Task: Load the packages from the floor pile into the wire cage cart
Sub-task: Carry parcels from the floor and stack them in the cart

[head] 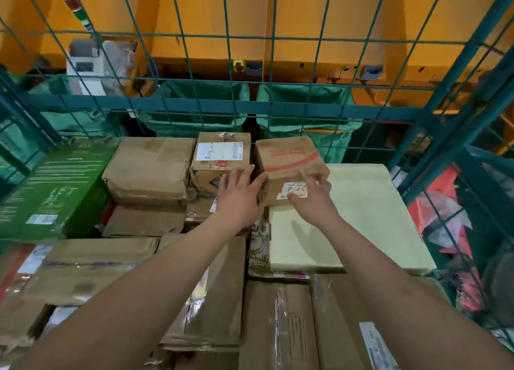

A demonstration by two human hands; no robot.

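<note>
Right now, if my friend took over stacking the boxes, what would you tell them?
Left hand: open, fingers straight against the left side of the red-striped box.
Right hand: fingers on that box's near face by its label.
The box sits on the pale flat package, at the back of the wire cage cart, beside the white-labelled box.
Done: many boxes loaded.
Left: floor pile not in view, so I can't tell.
</note>
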